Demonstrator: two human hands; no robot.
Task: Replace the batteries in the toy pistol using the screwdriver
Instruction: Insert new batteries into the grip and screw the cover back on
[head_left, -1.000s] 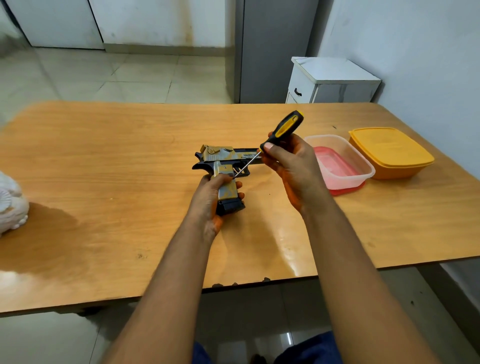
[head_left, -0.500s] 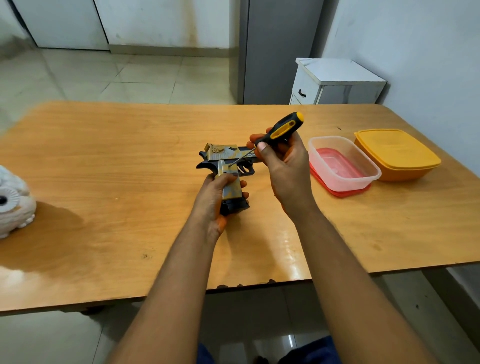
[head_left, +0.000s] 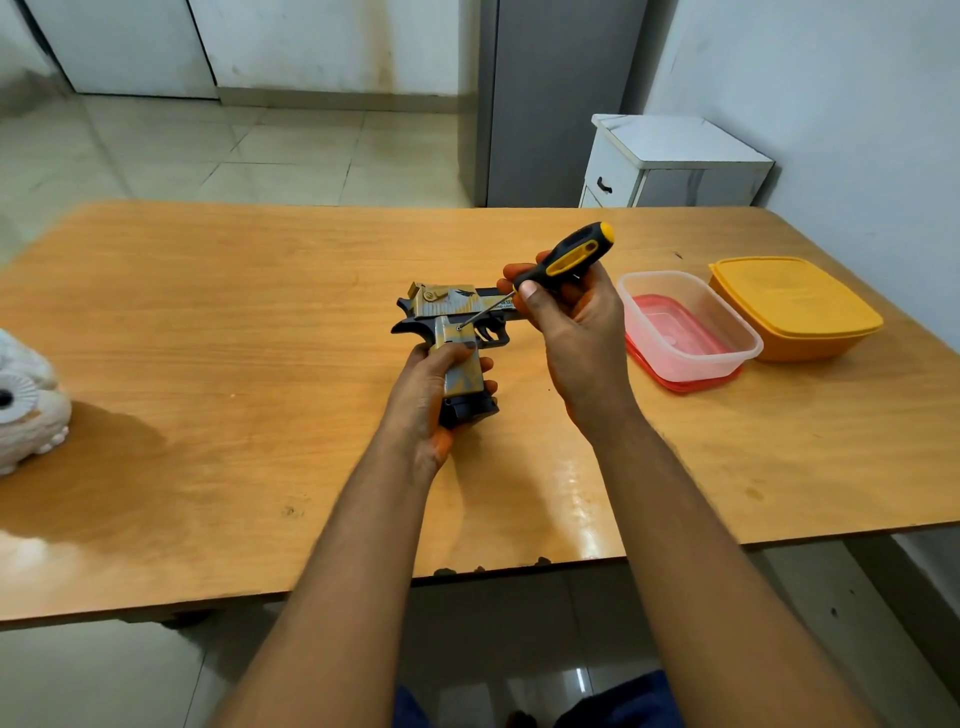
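A gold, grey and black toy pistol lies on its side on the wooden table, barrel pointing right. My left hand grips its handle from below. A screwdriver with a black and yellow handle is held in my right hand, fingers curled round the handle's lower end. Its thin metal shaft slants down to the left, and the tip sits on a small screw at the top of the pistol's grip. No batteries are visible.
A clear plastic box on a red lid and an orange lidded box stand at the right. A white owl-like figure sits at the left edge. A white cabinet stands behind the table.
The screwdriver tip has moved up from the lower grip to the screw near the top of the grip. My right hand has shifted slightly; the left hand keeps its hold.
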